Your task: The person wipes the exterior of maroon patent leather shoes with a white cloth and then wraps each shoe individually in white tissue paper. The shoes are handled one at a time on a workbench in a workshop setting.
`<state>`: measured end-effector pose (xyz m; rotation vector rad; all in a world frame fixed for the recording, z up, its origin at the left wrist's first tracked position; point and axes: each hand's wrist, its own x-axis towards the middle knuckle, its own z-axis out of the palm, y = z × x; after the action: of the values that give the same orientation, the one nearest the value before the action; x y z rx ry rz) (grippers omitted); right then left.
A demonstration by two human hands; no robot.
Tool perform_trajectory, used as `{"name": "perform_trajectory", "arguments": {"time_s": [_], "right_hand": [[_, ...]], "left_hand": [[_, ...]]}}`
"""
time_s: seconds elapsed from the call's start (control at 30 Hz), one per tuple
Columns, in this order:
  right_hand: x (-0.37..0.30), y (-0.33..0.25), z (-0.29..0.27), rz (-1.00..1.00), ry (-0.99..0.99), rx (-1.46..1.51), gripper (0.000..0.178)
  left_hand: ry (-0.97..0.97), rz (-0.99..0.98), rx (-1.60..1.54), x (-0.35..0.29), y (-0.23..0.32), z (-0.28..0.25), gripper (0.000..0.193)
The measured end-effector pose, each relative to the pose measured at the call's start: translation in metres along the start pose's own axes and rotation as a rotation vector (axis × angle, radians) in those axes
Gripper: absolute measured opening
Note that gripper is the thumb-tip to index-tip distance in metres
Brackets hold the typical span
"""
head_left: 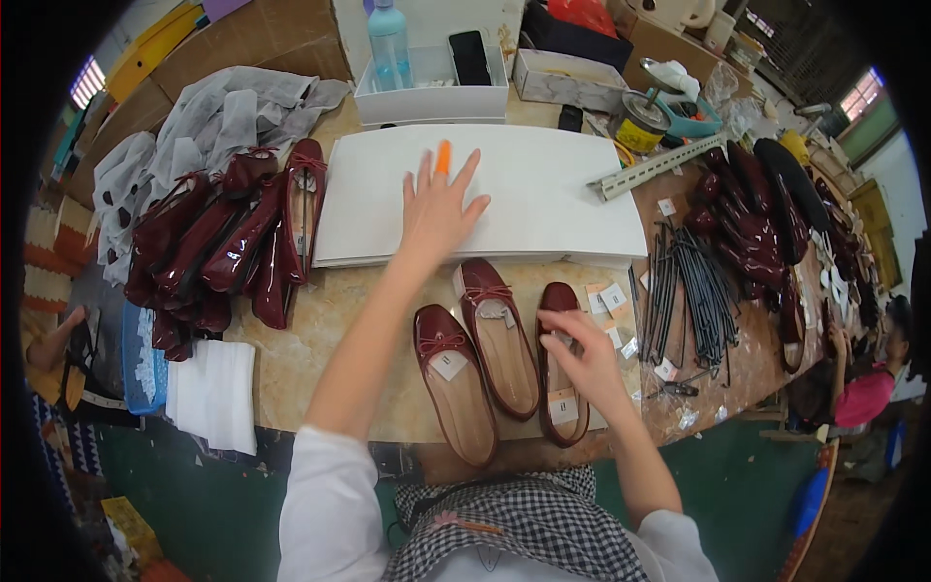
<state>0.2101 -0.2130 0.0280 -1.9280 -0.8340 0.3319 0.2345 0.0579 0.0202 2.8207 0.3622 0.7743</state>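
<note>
My left hand [438,210] lies spread on a stack of white paper sheets [572,218], an orange cover on one fingertip. In front of the stack, three glossy dark red ballet flats lie side by side, toes pointing away from me. The left flat [464,417] has a bow and a white tag; the middle flat [506,359] carries a bow too. My right hand [587,364] is at the front of the right flat [560,429], thumb and bent forefinger closed at its upper and hiding part of it. A tag lies inside that shoe's heel.
More red flats [228,238] pile at left beside white tissue [238,112] and folded white cloth [213,393]. Black strips [690,296], a metal angle bar [659,167] and further shoes [752,223] lie right. Behind stands a white box [432,105] with a bottle and phone. Another person [863,393] sits far right.
</note>
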Motion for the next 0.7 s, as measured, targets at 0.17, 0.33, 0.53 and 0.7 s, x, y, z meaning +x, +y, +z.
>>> {"name": "perform_trajectory", "arguments": {"time_s": [0.17, 0.33, 0.53, 0.7], "right_hand": [[-0.034, 0.005, -0.009, 0.027, 0.065, 0.027, 0.028], [-0.041, 0.004, -0.005, 0.124, 0.111, 0.285, 0.042], [-0.042, 0.019, -0.006, 0.631, 0.064, 1.519, 0.055], [-0.052, 0.003, 0.035, 0.712, -0.234, 1.231, 0.042]], "left_hand": [[-0.17, -0.152, 0.144, 0.013, -0.027, 0.046, 0.049], [-0.017, -0.029, -0.185, 0.0, -0.002, 0.028, 0.019], [-0.011, 0.441, -0.741, -0.11, 0.113, -0.088, 0.011], [0.052, 0.246, -0.812, -0.142, 0.097, -0.104, 0.015]]}}
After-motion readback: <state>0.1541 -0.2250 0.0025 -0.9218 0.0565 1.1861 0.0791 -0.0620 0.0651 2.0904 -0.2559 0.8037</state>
